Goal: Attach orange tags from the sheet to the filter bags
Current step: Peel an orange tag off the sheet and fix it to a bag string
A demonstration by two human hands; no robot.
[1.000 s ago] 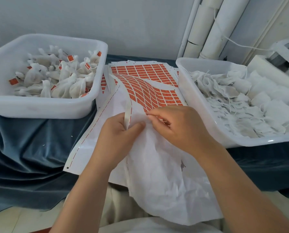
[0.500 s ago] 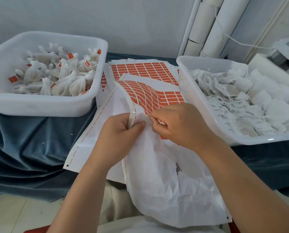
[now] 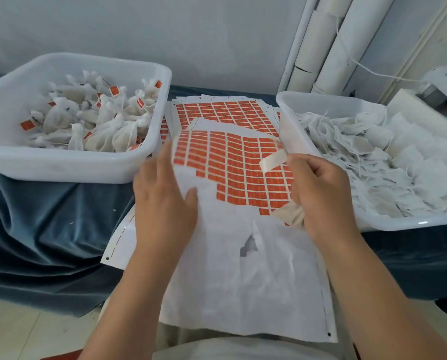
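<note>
Tubs flank my work: tagged filter bags (image 3: 92,120) upper left, untagged bags (image 3: 388,162) at right, so each is within reach. Between them the tag sheet (image 3: 243,162) lies across my lap — left hand (image 3: 165,201) spread flat, steadying it, right hand (image 3: 318,193) pinching a peeled backing strip (image 3: 273,160).

Left hand (image 3: 162,203): fingers spread, palm down, blurred. Right hand (image 3: 321,193): fingers curled closed, pinching; both forearms extended forward.

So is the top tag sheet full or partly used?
Partly used: the top tag sheet keeps orange tags only on its upper part; its near half is bare white backing.
</note>
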